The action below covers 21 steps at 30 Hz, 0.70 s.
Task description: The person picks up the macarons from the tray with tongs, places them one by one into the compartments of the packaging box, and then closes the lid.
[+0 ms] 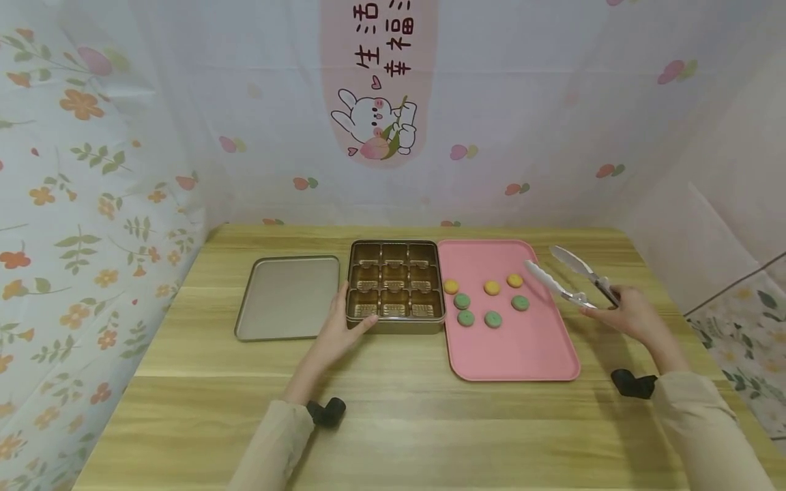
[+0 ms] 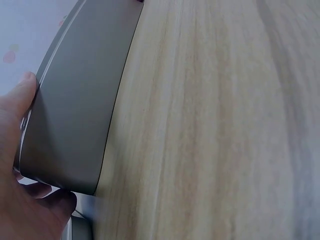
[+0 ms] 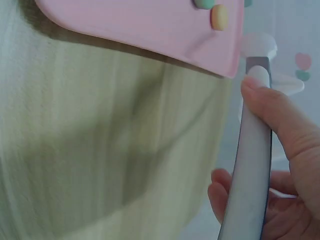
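Note:
My left hand (image 1: 340,326) holds the front left corner of a bronze-coloured tin (image 1: 396,327), its thumb on the front rim; the left wrist view shows its fingers round the corner. Inside the tin is a divider with several square compartments, none with a sweet in it. My right hand (image 1: 635,315) grips a pair of tongs (image 1: 548,281) with pale tips spread apart above the right edge of a pink tray (image 1: 516,358). In the right wrist view the thumb presses along the tong handle (image 3: 250,145). Three yellow macarons (image 1: 491,288) and several green macarons (image 1: 493,319) lie on the tray.
To the left of the tin lies a flat square lid (image 1: 291,296) with a raised rim. A wooden table (image 1: 393,423) carries everything. Patterned cloth (image 1: 258,102) hangs behind and at both sides. Black wrist mounts (image 1: 328,412) sit beneath the forearms.

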Tool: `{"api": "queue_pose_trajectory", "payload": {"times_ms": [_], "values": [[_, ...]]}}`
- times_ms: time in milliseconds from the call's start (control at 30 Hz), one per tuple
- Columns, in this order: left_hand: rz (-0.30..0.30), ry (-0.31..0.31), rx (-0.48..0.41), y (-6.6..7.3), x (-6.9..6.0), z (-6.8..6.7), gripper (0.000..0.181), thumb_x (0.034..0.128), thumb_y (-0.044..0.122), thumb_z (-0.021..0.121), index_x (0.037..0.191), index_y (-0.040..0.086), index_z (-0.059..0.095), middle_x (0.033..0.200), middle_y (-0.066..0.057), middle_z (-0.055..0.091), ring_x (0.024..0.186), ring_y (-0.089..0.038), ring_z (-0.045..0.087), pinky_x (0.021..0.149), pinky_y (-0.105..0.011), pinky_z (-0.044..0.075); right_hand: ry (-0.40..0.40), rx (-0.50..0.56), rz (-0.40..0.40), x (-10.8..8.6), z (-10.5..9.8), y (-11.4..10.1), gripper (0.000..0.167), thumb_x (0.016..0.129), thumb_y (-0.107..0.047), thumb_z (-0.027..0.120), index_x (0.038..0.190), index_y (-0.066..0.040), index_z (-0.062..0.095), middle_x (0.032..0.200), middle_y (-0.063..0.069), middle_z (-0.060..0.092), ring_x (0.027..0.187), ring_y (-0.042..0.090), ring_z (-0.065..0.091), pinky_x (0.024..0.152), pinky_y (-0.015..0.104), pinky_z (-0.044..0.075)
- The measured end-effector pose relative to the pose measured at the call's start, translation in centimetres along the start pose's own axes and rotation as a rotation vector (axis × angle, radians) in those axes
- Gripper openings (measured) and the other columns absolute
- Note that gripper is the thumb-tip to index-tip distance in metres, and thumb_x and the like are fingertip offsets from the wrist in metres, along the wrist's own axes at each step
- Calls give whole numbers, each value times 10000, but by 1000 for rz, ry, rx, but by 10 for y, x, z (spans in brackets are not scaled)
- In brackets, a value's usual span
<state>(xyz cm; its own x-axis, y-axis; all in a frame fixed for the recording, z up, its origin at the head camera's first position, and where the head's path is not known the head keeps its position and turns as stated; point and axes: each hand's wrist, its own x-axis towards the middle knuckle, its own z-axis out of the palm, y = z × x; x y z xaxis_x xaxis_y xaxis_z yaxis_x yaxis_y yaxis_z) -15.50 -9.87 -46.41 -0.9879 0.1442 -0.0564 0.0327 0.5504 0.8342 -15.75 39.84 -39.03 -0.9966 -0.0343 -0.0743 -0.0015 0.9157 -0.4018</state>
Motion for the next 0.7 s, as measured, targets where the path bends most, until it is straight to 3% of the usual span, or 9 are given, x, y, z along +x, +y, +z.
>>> {"api": "queue_pose_trajectory", "payload": {"times_ms": [167, 333, 433, 567, 700], "values": [[-8, -9, 5, 1, 0, -1, 988, 815, 539, 586, 1479, 150, -35, 1536, -178, 29, 1393, -389, 114, 1102, -566, 171, -23, -36, -78, 2, -6, -5, 460, 779, -303, 710, 900, 106, 539, 621, 89, 446, 538, 129, 375, 479, 242, 311], [-17, -18, 8, 2, -1, -2, 988, 819, 553, 571, 1478, 154, -48, 1538, -169, 14, 1395, -386, 105, 1103, -570, 170, -75, -82, -129, 4, -10, -7, 733, 766, -288, 726, 1173, 249, 437, 892, 323, 558, 643, 210, 484, 545, 277, 398], [-16, -23, 4, 3, -2, -2, 986, 821, 552, 569, 1478, 152, -48, 1539, -166, 15, 1396, -386, 102, 1102, -575, 169, -92, -113, -161, 6, -11, -7, 734, 756, -287, 737, 1175, 240, 444, 932, 357, 539, 675, 250, 484, 556, 288, 392], [-21, -26, 0, 4, -3, -3, 986, 820, 551, 571, 1478, 158, -49, 1542, -157, 13, 1399, -377, 95, 1104, -573, 166, -86, -140, -220, 8, -13, -11, 619, 721, -263, 764, 1103, 171, 543, 845, 275, 554, 672, 234, 447, 562, 280, 348], [-22, -23, 3, 4, -2, -3, 981, 825, 540, 572, 1478, 152, -50, 1541, -159, 6, 1398, -382, 93, 1103, -575, 165, -106, -185, -230, 13, -15, -15, 613, 710, -283, 767, 1086, 153, 555, 831, 246, 565, 678, 239, 472, 568, 308, 371]]}}
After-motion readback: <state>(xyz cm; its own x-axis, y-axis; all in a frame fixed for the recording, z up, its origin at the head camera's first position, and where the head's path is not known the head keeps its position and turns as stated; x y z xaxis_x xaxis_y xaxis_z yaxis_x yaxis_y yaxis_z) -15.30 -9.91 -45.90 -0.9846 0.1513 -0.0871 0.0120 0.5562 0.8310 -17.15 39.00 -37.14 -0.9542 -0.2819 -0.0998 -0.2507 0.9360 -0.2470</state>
